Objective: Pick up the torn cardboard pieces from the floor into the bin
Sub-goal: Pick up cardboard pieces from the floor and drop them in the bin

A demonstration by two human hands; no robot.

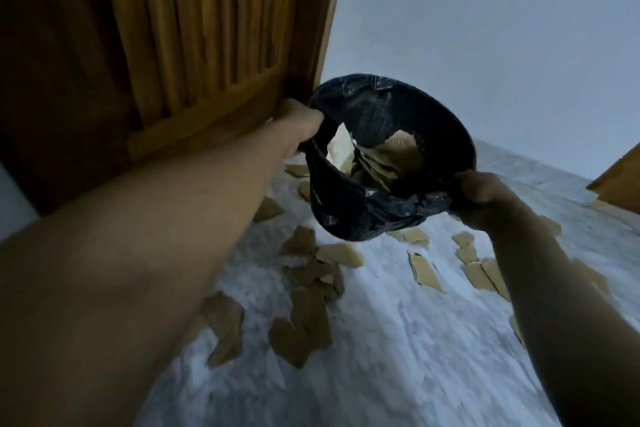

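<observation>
A round bin (433, 107) lined with a black plastic bag hangs tilted above the floor, its mouth turned toward me. Brown cardboard scraps (381, 163) and something pale lie inside it. My left hand (299, 125) grips the bin's left rim. My right hand (485, 196) grips the near right rim and the bunched bag. Several torn cardboard pieces (308, 305) are scattered over the pale marble floor (398, 340) below and on both sides of the bin.
A brown slatted wooden door (166, 28) stands at the left, close behind my left hand. A pale wall (485, 28) rises behind the bin. A wooden edge (620, 184) juts in at the far right.
</observation>
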